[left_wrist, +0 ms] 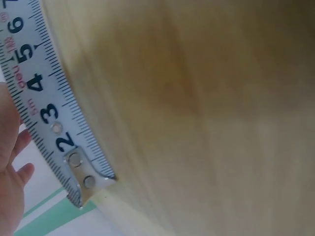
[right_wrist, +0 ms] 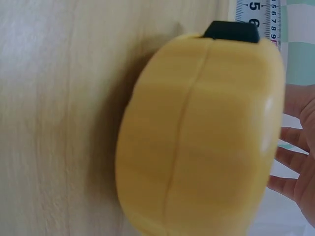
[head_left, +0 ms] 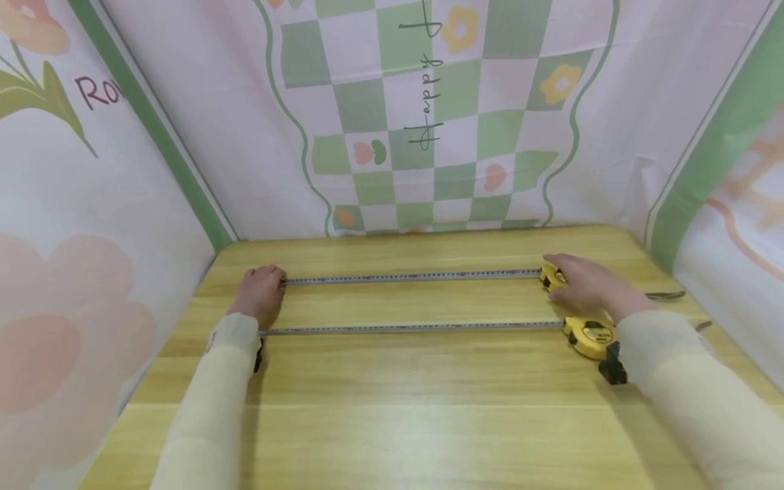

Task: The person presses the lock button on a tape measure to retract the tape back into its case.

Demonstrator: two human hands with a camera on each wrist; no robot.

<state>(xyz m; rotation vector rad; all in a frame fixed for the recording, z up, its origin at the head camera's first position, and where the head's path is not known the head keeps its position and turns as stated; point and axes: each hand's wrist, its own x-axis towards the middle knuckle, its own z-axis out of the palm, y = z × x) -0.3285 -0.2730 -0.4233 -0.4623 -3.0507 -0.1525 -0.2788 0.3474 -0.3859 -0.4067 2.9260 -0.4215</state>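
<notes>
Running left to right, the farther silver metal tape blade (head_left: 404, 276) links the left hand (head_left: 258, 291), fingers curled round its end, and the right hand (head_left: 586, 282), fingers clamped on its yellow plastic case (head_left: 552, 277).

Room betw. far blade (head_left: 413, 277) & near blade (head_left: 413, 329); L cuff (head_left: 235, 332) prob. blocks latter's end.
</notes>
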